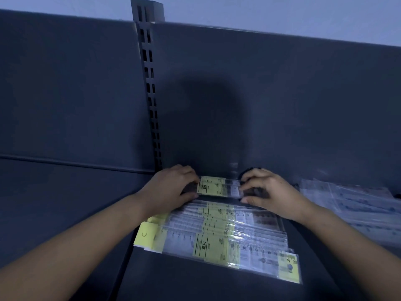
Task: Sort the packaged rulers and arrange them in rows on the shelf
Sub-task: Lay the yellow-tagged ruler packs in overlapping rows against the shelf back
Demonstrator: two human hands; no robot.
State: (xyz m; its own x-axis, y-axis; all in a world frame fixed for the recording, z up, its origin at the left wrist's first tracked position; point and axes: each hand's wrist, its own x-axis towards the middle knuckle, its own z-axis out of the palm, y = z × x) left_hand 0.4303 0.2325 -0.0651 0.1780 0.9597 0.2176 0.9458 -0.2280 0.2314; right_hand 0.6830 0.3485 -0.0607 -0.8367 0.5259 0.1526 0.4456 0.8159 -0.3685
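Nearest, both bare forearms reach in from the lower corners and converge toward the back of the dark shelf [195, 283]. Between them a fanned row of packaged rulers [221, 237] lies flat, the clear sleeves with yellow labels overlapping one another. Just beyond that row, a small stack of packaged rulers [219, 186] sits crosswise close to the back panel [282, 105]. The left hand [171, 187] grips its left end, fingers curled over the far edge and thumb on the near edge. The right hand [269, 192] grips the right end the same way. Off to the right lies a loose pile of clear packets [355, 205], blurred. Behind the left hand a slotted upright [152, 101] rises.
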